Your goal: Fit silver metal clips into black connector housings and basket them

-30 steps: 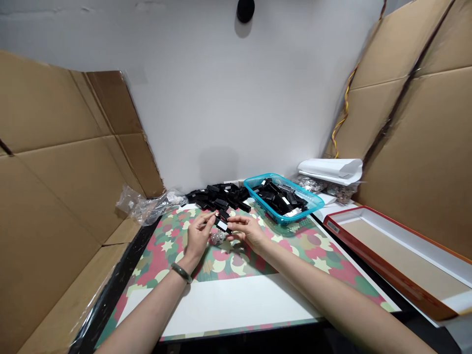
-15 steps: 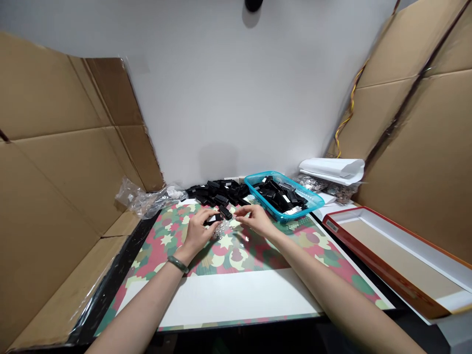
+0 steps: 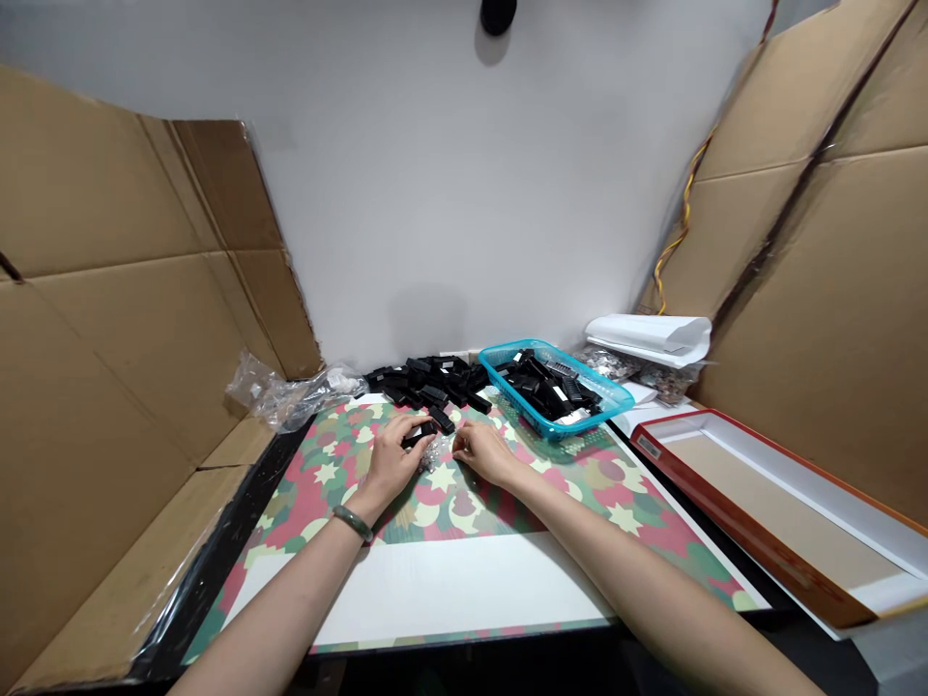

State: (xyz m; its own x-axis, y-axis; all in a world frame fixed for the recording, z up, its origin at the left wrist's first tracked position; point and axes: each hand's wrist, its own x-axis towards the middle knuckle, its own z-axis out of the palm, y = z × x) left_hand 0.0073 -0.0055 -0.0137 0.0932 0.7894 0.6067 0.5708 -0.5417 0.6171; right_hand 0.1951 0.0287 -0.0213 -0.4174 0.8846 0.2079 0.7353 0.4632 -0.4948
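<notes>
My left hand [image 3: 391,456], a green bangle on its wrist, grips a small black plastic piece [image 3: 418,436] between thumb and fingers. Just right of it is my right hand [image 3: 484,452], its fingertips pinched together; whatever they hold is too small or hidden to make out. Small shiny bits [image 3: 433,454] lie in a little heap on the patterned sheet between the hands. A loose black piece [image 3: 442,420] rests just beyond them. Further back, a pile of similar black pieces [image 3: 427,377] lies against the wall.
A blue plastic basket [image 3: 616,404] of black parts stands right of the pile. Crumpled clear plastic bags [image 3: 290,391] lie at the left. At the right are a red-edged box lid [image 3: 754,527] and filled bags under white sheets [image 3: 649,333]. Cardboard panels [image 3: 130,338] flank both sides.
My right hand has drawn slightly down and left, and its fingers have closed into a pinch. My left hand still holds the black piece, now tilted a little differently.
</notes>
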